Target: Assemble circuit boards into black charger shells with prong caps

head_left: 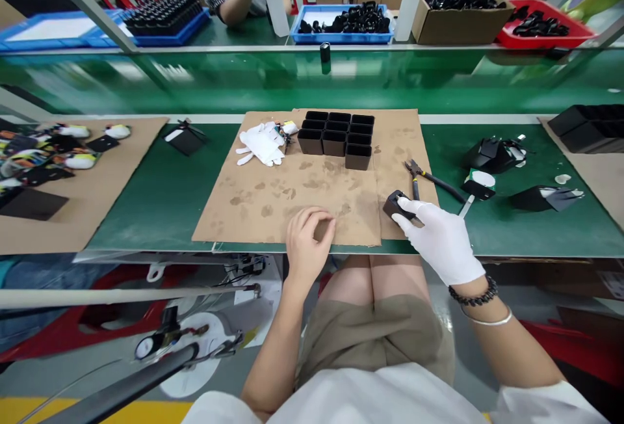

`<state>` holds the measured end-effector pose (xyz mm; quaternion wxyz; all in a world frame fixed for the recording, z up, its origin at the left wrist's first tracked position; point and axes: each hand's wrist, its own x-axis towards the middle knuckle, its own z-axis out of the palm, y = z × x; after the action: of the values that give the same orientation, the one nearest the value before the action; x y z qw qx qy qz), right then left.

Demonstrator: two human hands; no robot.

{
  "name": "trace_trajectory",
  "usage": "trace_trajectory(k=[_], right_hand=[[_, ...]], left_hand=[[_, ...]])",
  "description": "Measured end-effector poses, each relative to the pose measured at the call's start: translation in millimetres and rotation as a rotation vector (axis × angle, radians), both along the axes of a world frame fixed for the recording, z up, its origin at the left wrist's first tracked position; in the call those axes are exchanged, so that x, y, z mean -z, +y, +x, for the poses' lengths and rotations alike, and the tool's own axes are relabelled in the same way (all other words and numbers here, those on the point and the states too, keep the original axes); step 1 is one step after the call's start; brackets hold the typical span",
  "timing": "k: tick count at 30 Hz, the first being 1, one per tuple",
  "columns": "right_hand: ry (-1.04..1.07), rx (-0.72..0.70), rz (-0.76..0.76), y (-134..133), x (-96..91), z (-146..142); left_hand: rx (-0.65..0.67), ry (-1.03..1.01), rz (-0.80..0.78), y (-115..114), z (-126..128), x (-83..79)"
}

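Black box point(391, 208) pinched in your right hand point(441, 238), left of palm; your left hand's point(308, 238) farther off, curled loose.

There are one held black case point(392, 204), ten grouped black boxes point(334, 145), one pliers point(415, 168), two white bottles point(408, 13).

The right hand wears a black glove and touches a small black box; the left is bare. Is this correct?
Wrong colour: in the head view, the right hand wears a white glove, touching the small black box; the left hand is bare.
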<state>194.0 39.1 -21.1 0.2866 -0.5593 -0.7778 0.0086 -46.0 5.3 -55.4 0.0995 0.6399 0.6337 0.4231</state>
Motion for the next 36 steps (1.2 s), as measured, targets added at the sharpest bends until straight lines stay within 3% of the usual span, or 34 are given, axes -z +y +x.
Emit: trace_trajectory(k=[3, 7, 9, 14, 17, 19, 25, 29, 32, 35, 36], right_hand=[[-0.009, 0.068, 0.078, -3.8, -3.5, -4.0], [-0.038, 0.128, -0.068, -0.4, -0.8, -10.4], [0.157, 0.072, -0.176, 6.8, -1.6, -8.4], [1.030, -0.127, -0.593, 18.8, -16.4, -4.5], [1.185, -0.180, -0.824, 15.3, -27.9, -9.7], [1.214, -0.197, -0.878, 11.9, -33.9, -15.0], [1.177, -0.170, -0.758, 11.2, -36.7, -29.5], [1.073, -0.167, -0.682, 26.8, -31.2, -29.3], [1.039, -0.161, -0.533, 68.4, -35.1, -25.2], [1.036, -0.078, -0.262, 143.4, -50.4, -21.5], [0.922, -0.040, -0.117, 172.9, -56.5, -20.9]], left_hand=[[-0.011, 0.015, 0.014, -0.6, 0.4, 1.7], [-0.045, 0.065, 0.030, 0.0, 3.8, 2.5], [-0.057, 0.090, 0.031, 0.0, 5.2, 2.7], [-0.061, 0.101, 0.054, -2.3, 4.8, 5.0], [-0.066, 0.115, 0.049, -2.6, 4.1, 6.3], [-0.068, 0.127, 0.041, -1.9, 4.2, 7.0], [-0.075, 0.140, 0.077, -0.8, 5.4, 8.5], [-0.072, 0.145, 0.090, -1.6, 4.9, 7.6], [-0.058, 0.155, 0.105, -1.8, 5.1, 7.6], [-0.076, 0.191, 0.154, -0.3, 7.3, 9.5], [-0.091, 0.207, 0.177, 0.5, 8.3, 10.5]])
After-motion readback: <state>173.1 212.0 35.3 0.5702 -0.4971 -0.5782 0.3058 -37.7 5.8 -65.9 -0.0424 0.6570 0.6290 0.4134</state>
